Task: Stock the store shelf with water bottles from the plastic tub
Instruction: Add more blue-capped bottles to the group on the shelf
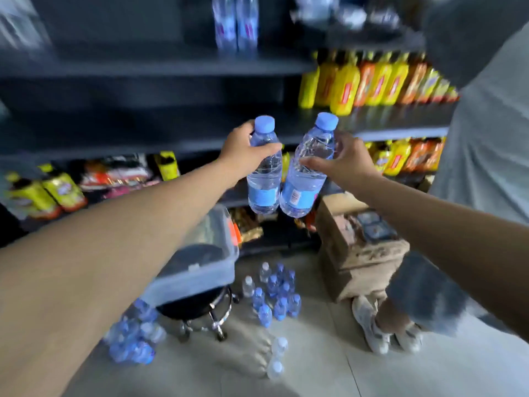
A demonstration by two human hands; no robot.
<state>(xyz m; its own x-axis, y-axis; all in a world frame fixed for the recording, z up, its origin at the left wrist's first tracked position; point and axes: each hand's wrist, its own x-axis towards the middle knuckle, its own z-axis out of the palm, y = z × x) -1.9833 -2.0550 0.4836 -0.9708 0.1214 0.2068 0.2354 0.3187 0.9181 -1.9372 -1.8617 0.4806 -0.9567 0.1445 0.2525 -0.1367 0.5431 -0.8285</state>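
Left hand [243,150] and right hand [347,163] each have fingers wrapped round a bottle [264,167] [307,167], nearly touching, raised before the bare dark shelf [148,130] edge; tub [200,262] sits below on a stool [197,308].

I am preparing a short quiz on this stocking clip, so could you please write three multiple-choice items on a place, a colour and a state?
1. Where does the plastic tub sit?
A. on a black stool
B. on a shelf
C. on a cardboard box

2. What colour are the held bottles' caps?
A. red
B. blue
C. white

3. What is the left hand doing?
A. hanging idle
B. pressing the shelf
C. gripping a water bottle

Answers:
1 A, the black stool shows beneath it.
2 B, the caps are blue.
3 C, fingers wrap the left bottle; the right hand grips the right bottle.
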